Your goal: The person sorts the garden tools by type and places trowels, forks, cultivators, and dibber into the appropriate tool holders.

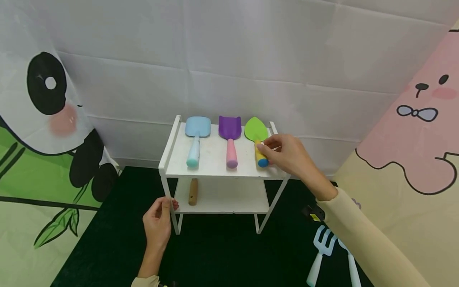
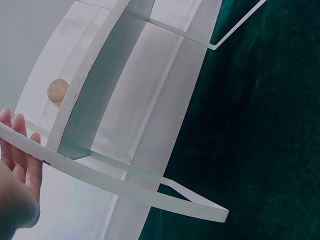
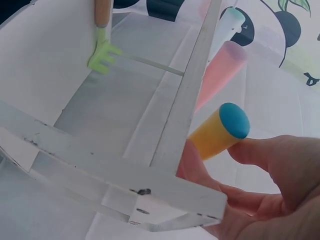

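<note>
My right hand pinches the yellow handle of a toy trowel with a green leaf-shaped blade and a blue end cap. The trowel is at the right of a white two-tier shelf's top board. Left of it lie a purple shovel with a pink handle and a light blue shovel. My left hand holds the shelf's front left leg, fingers behind it in the left wrist view. On the lower board lies a green rake with a wooden handle.
A light blue fork and a second pale-handled tool lie on the dark green floor at right, partly under my sleeve. A white cloth wall rises behind the shelf. Printed cartoon panels flank both sides.
</note>
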A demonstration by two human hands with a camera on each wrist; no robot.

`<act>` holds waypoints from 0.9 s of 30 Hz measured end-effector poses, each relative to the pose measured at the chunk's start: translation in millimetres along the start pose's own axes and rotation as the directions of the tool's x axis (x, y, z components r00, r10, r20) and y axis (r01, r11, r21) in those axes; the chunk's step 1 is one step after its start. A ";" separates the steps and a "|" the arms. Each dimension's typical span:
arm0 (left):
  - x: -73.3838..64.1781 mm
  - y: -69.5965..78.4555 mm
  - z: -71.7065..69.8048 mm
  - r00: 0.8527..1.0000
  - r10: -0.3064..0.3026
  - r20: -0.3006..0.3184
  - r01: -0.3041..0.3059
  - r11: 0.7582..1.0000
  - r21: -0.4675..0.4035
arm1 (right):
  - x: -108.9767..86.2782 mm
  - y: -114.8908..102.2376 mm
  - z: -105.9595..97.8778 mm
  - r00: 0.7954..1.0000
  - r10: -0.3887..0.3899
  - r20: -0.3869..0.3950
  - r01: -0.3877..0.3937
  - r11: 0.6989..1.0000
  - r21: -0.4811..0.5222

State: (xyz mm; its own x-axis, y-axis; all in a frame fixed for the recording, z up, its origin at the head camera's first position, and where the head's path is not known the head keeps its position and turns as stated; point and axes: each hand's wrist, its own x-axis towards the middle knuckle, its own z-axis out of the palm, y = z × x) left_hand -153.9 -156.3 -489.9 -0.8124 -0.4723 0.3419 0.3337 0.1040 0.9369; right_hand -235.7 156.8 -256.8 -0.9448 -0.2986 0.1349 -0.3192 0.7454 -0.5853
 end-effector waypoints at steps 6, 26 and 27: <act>-0.1 -1.1 -0.2 1.000 -0.011 -0.003 0.011 1.000 0.006 | -9.5 0.9 -0.8 0.999 -0.029 -0.019 0.029 1.000 -0.003; 0.9 -1.7 0.2 1.000 -0.021 0.000 0.021 1.000 0.004 | -57.5 5.6 6.2 0.973 -0.177 -0.146 0.183 0.983 0.030; 0.8 -1.7 0.2 1.000 -0.022 0.000 0.022 1.000 0.004 | -59.6 6.6 7.4 0.972 -0.182 -0.149 0.190 0.981 0.038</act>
State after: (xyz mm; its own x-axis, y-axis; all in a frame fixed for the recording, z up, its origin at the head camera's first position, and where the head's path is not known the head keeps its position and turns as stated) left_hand -155.3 -156.7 -491.2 -0.8197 -0.4746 0.3207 0.3133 0.0973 0.9447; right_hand -181.0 175.1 -274.6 -0.8710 -0.3376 0.3568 -0.4898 0.6521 -0.5786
